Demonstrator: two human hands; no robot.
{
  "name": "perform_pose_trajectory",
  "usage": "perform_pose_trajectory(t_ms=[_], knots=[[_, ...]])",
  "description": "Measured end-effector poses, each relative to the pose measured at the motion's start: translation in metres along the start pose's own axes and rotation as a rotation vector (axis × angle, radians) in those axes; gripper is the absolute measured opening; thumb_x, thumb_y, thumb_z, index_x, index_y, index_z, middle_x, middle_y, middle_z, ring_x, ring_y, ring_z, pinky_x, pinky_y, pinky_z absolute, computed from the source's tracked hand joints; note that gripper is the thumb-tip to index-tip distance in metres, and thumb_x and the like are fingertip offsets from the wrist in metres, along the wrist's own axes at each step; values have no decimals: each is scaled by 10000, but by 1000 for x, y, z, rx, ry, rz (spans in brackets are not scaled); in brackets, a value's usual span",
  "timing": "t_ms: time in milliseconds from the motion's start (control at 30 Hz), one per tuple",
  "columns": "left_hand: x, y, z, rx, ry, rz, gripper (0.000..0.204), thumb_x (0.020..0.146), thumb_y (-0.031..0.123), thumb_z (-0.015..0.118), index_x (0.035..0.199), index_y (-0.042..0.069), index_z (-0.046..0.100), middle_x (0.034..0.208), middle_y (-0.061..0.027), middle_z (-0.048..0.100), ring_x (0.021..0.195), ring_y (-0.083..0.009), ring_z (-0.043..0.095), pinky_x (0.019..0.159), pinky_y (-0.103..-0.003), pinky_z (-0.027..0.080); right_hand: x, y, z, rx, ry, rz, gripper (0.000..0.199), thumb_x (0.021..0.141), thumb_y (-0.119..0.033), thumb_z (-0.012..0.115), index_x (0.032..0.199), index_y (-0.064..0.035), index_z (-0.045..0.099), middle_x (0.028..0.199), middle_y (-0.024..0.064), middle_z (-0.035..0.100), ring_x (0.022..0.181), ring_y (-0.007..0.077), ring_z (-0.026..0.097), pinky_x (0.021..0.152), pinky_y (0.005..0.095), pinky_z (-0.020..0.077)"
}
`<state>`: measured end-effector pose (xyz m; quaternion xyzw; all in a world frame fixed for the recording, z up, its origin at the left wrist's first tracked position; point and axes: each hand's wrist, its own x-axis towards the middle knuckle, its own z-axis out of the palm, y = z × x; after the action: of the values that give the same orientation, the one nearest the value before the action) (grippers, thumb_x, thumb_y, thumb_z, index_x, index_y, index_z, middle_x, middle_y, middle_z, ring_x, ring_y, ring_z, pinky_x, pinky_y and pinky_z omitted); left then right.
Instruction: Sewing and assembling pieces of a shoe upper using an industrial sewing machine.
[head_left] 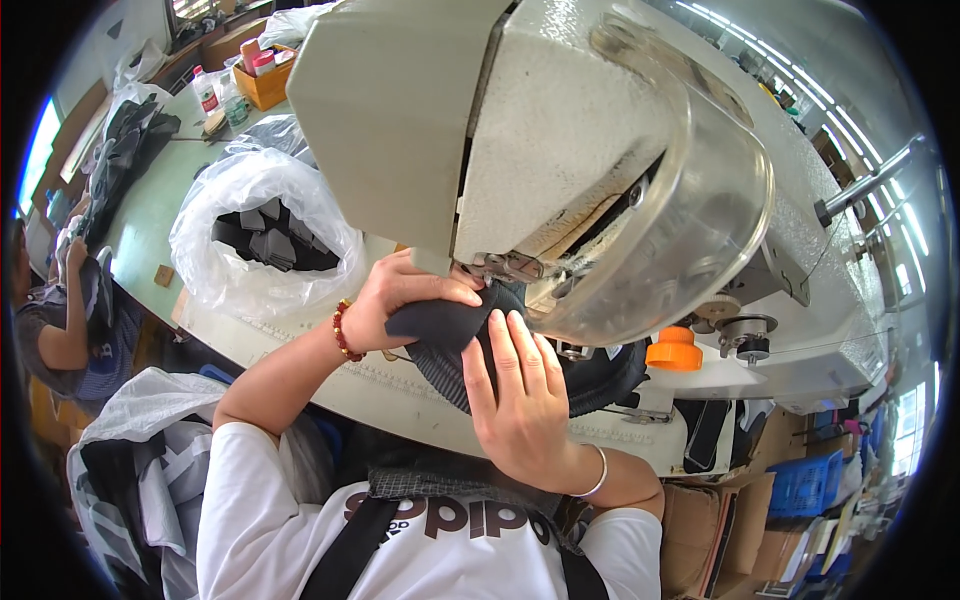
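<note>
At the sewing machine (580, 130), left hand (395, 298) seemingly pinches black fabric (437, 325); right hand (520, 415) lies spread on it.

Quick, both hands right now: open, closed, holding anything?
Left hand: closed on the dark fabric, thumb on top.
Right hand: open, fingers extended, resting on the same fabric.

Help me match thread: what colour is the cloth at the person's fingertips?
The cloth is near-black, best seen in the head view.

The fabric (436, 320) is black, partly striped; the knob (674, 352) is orange.
</note>
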<state>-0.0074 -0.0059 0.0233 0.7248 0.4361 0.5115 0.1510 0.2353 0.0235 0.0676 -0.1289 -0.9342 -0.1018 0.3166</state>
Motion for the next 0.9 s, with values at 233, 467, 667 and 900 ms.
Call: perform_pose_trajectory(t_ms=[233,467,667,900], knots=[[2,-4,6,-115,142,-30,206,886,-62,724,1071,28,736,1131,-99,749,997,-186,718,889,-320,554,0,10,-12,119,-52,-61,428,839,-69,625,1254,34,638,1273,298,641,1163,422,655,998,503,522],[11,4,8,-405,276,-225,203,954,-14,689,1156,1,668,1071,-56,716,1042,-160,682,896,-348,570,1,30,-18,158,-78,-159,505,797,-88,665,1287,31,632,1317,316,625,777,265,642,835,442,567],[11,-11,-14,-621,114,-190,277,878,-111,677,1135,-6,687,1079,-110,740,1069,-213,695,956,-370,557,3,40,-23,272,-163,-169,463,827,-56,615,1284,15,637,1316,262,637,1222,392,640,1018,489,507],[30,39,-34,-32,-83,68,488,635,-157,596,1049,35,770,1135,-137,751,1112,-315,695,992,-403,530,2,37,-25,198,-157,-200,484,821,-70,628,1296,26,631,1338,285,619,1115,363,666,929,456,541]])
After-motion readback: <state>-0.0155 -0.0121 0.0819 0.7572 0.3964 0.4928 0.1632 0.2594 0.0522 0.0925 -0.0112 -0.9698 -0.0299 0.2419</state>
